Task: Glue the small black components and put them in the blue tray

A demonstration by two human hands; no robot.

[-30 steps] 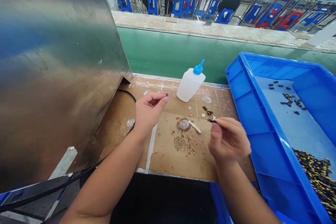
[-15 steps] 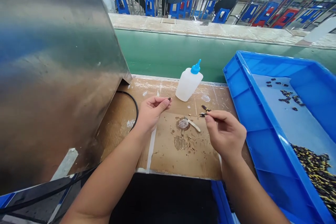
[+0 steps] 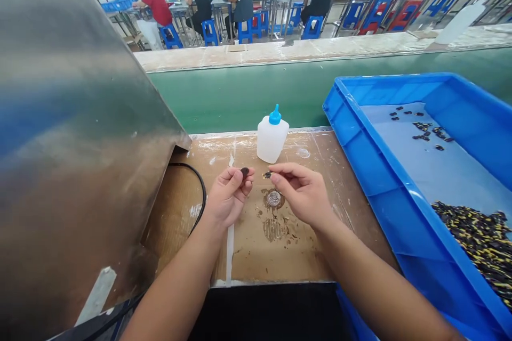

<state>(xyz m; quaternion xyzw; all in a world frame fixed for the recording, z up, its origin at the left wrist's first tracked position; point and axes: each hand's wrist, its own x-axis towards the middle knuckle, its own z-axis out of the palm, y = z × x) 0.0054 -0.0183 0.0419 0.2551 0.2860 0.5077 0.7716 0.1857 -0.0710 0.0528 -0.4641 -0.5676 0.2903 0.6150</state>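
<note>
Between the thumb and fingers of my left hand (image 3: 229,197) is a small dark round piece (image 3: 245,172). My right hand (image 3: 302,192) pinches a small black-and-yellow part (image 3: 267,175) by one end, its other end pointing left toward the round piece. A short gap separates the two pieces. Below them on the brown cardboard (image 3: 256,261) lies a small clear round dish (image 3: 274,199) on a dark wet stain. Just behind my hands a white squeeze bottle (image 3: 272,138) with a blue nozzle stands upright.
At the right, a blue bin (image 3: 372,170) holds a heap of black-and-yellow parts (image 3: 476,240) and several scattered ones. A large metal housing (image 3: 80,144) rises at the left, with a black cable (image 3: 204,192) beside it. Behind runs a green strip (image 3: 224,93); people sit at tables beyond.
My right hand has moved left with its part, close to my left hand. The round piece is now turned to show its face. The view has tilted up and shifted slightly.
</note>
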